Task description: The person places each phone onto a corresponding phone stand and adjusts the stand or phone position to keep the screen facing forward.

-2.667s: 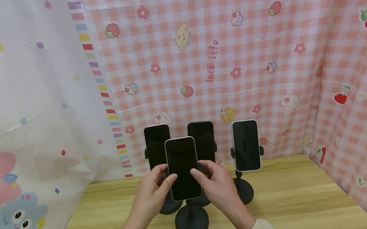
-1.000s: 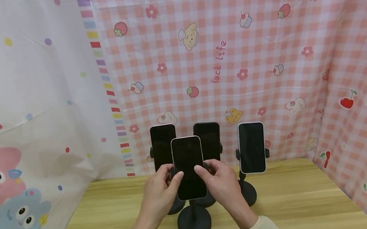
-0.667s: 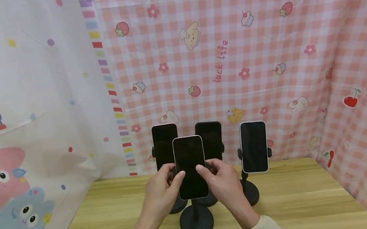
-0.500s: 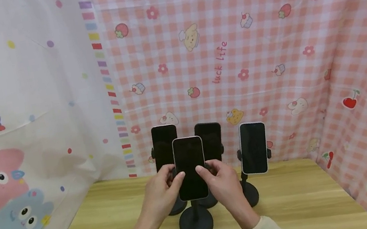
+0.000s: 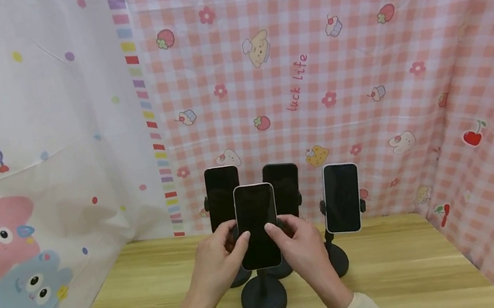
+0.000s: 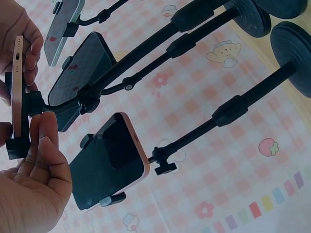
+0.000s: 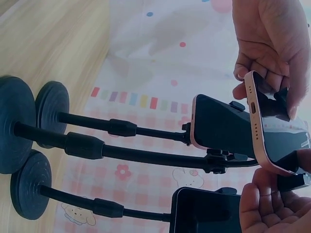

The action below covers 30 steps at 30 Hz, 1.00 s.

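A phone (image 5: 255, 210) with a dark screen stands upright in the clamp of a black phone stand (image 5: 264, 299), nearest the person. My left hand (image 5: 217, 257) grips the phone and clamp from the left, thumb over the screen's edge and fingers behind. On the opposite side my right hand (image 5: 300, 246) holds them the same way. In the left wrist view the phone (image 6: 17, 82) is seen from its lower edge, with left fingertips beside the black joint behind it. The right wrist view shows the phone's pinkish frame (image 7: 260, 126) between both hands.
Behind stand a left phone (image 5: 223, 193), a middle phone (image 5: 282, 180) partly hidden by the front one, and a right phone (image 5: 341, 198) with a pale frame, each on a black stand. The wooden table (image 5: 394, 271) meets a checked pink cloth (image 5: 358, 59) at the back.
The head view has shifted slightly, so the scene sits further right than at first. Both hands keep their hold on the front phone; the other phones stay put.
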Tool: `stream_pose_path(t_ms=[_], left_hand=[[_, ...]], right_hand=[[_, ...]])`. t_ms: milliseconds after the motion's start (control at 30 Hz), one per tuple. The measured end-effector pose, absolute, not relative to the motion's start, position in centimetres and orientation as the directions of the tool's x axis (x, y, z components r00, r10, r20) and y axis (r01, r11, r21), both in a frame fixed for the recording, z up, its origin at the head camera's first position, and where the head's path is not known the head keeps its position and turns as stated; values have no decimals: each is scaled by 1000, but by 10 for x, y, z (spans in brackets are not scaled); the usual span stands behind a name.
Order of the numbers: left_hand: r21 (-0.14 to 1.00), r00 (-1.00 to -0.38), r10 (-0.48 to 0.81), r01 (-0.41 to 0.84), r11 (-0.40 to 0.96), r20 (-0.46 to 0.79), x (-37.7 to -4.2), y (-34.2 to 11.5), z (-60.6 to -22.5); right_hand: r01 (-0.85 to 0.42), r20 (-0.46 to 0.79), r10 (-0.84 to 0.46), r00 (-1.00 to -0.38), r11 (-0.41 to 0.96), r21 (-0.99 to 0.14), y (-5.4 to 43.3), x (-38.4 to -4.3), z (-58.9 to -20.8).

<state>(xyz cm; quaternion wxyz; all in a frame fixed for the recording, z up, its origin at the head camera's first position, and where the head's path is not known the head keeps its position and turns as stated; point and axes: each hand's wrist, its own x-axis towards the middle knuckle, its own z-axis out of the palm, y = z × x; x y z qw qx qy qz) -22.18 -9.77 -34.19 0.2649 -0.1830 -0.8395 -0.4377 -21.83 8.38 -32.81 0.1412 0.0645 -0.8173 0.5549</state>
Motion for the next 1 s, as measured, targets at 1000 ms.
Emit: stream_pose_path(t_ms=[1000], left_hand=[[650,-840,10,427,628,542,-223,-147,-357]], right_hand=[[-248,340,124,-932,466,-849,142,-215,-349]])
